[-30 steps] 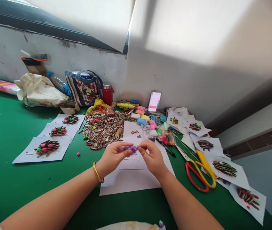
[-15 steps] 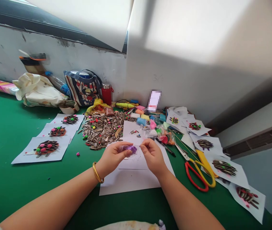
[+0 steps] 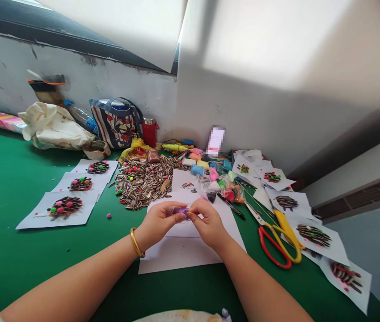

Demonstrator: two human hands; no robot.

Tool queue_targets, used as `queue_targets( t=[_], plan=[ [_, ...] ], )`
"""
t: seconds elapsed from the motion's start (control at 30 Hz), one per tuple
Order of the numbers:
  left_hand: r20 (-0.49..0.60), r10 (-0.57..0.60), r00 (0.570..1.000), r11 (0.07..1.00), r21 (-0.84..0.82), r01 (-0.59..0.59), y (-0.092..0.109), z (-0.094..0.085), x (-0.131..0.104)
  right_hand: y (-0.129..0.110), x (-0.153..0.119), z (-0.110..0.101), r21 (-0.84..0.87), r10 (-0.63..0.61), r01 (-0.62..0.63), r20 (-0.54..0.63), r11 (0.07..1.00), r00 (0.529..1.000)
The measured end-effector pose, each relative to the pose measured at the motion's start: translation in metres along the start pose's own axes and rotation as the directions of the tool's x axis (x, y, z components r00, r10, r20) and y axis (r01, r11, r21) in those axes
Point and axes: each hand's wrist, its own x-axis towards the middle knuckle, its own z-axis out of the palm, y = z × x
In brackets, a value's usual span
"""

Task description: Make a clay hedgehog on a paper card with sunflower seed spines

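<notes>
On the green tabletop (image 3: 42, 277), the white sheet (image 3: 183, 255) under the hands looks the least advanced: its near part shows no seeds, and its middle is hidden. Beyond it lies a seed pile (image 3: 145, 183), plenty left to use. The cards (image 3: 86, 210) at left and right, bearing seeds and mostly coloured dots, seem largely done. Left hand (image 3: 159, 219) and right hand (image 3: 206, 221) are both clamped on the purple clay (image 3: 181, 210) — held between them above the sheet, apparently being worked, not yet placed.
</notes>
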Motion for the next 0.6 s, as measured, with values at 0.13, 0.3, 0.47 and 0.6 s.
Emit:
queue_targets(
  t=[0.13, 0.3, 0.47, 0.6],
  plan=[
    [-0.026, -0.022, 0.999, 0.999, -0.050, 0.020, 0.003, -0.001, 0.000, 0.001, 0.002, -0.005, 0.023, 0.018, -0.016, -0.096, 1.000, 0.995],
    [-0.031, -0.046, 0.998, 0.994, -0.104, 0.042, 0.008, 0.000, 0.002, 0.005, 0.002, -0.008, 0.096, 0.133, -0.119, -0.153, 0.988, 0.979],
    [-0.024, -0.081, 0.996, 0.971, -0.227, 0.074, 0.012, 0.001, 0.001, 0.009, 0.000, -0.004, 0.210, 0.220, -0.204, -0.056, 0.956, 0.974],
    [-0.010, -0.107, 0.994, 0.947, -0.305, 0.099, 0.017, 0.000, 0.000, 0.009, 0.002, -0.004, 0.196, 0.254, -0.231, -0.097, 0.953, 0.962]
  ],
)
